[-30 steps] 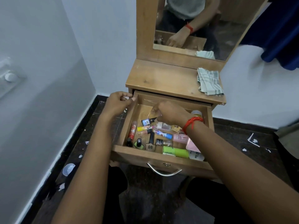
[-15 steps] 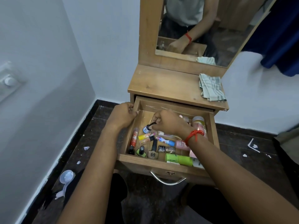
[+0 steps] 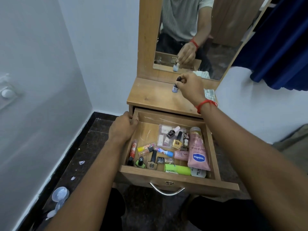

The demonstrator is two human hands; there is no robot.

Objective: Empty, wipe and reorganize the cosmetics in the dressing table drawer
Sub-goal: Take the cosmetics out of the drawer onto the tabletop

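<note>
The wooden drawer is pulled out and holds several cosmetics: a pink Vaseline tube, a green tube, nail polish bottles and lip balms. My left hand grips the drawer's back left corner. My right hand is over the dressing table top and pinches the dark cap of a small pale blue nail polish bottle, which stands upright at or just above the surface.
A mirror rises behind the table top. A striped cloth lies at the top's right end, mostly hidden by my right wrist. White walls close in on the left and right. A plastic spoon and paper scraps lie on the dark floor.
My right hand has lifted the pale blue nail polish bottle out of the drawer and carried it up to the table top. My left hand stays on the drawer corner.
</note>
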